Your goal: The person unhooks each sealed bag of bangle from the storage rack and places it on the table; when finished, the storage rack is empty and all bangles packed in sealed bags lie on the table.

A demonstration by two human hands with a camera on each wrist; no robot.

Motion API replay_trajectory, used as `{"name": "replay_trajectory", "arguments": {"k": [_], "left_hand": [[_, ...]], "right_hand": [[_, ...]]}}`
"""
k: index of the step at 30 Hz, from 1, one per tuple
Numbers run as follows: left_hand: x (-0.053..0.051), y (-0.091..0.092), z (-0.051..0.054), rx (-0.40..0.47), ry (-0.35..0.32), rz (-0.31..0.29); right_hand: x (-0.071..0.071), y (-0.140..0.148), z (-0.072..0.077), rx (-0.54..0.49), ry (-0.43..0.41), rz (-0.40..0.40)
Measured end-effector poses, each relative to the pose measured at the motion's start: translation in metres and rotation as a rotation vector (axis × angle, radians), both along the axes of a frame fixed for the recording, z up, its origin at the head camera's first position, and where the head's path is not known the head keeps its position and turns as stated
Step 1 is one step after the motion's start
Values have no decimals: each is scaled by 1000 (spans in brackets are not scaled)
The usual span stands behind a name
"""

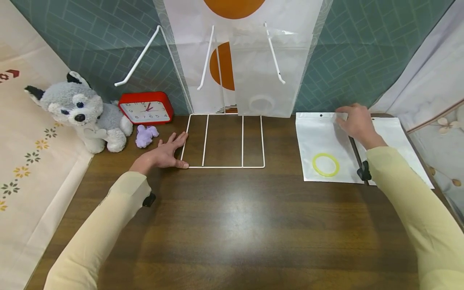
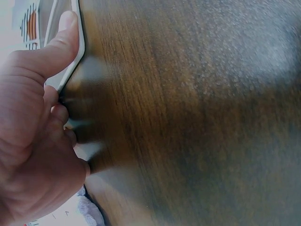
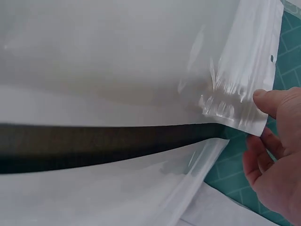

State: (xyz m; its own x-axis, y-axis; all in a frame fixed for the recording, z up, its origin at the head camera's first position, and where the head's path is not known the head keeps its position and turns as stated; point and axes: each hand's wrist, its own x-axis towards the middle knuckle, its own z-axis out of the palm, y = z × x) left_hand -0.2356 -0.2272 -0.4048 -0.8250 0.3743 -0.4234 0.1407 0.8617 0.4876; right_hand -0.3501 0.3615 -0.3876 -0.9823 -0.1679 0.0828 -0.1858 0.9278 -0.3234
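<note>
A white wire rack point(image 1: 222, 167) stands at the back of the table, its hooked prongs rising in front of the wall. My left hand point(image 1: 164, 155) rests with spread, fairly straight fingers along the left side of its base. The thumb point(image 2: 68, 22) touches the front wire. At the right lie two white, clear-fronted zip bags; the nearer-to-centre zip bag point(image 1: 311, 139) has a yellow ring point(image 1: 335, 172) in it. My right hand point(image 1: 359, 124) pinches that bag's top right corner between thumb and fingers. The other zip bag point(image 1: 402, 149) lies partly under my right forearm.
A clear bag point(image 1: 270, 76) hangs from the rack's right prong. Left of the rack stand a red clock point(image 1: 146, 108), a small purple plush toy point(image 1: 146, 136) and a grey husky plush point(image 1: 81, 106). A green patterned wall covering point(image 1: 362, 52) borders the table's back.
</note>
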Motion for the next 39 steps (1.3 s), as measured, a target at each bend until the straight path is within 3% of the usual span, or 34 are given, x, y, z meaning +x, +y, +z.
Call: {"name": "replay_trajectory", "arguments": {"k": [9, 16, 23, 29, 32, 39], "left_hand": [[0, 1, 0, -8, -2, 6], [1, 1, 0, 4, 17, -2], [2, 1, 1, -1, 18, -7], [3, 3, 1, 11, 37, -15], [3, 2, 1, 13, 34, -17], [3, 0, 0, 8, 34, -16]], "right_hand": [[4, 1, 5, -23, 18, -20], [18, -4, 24, -174, 125, 9], [38, -36, 68, -368, 133, 80], [46, -72, 105, -636, 95, 145], [46, -90, 120, -748, 124, 180], [45, -121, 145, -834, 210, 213]]}}
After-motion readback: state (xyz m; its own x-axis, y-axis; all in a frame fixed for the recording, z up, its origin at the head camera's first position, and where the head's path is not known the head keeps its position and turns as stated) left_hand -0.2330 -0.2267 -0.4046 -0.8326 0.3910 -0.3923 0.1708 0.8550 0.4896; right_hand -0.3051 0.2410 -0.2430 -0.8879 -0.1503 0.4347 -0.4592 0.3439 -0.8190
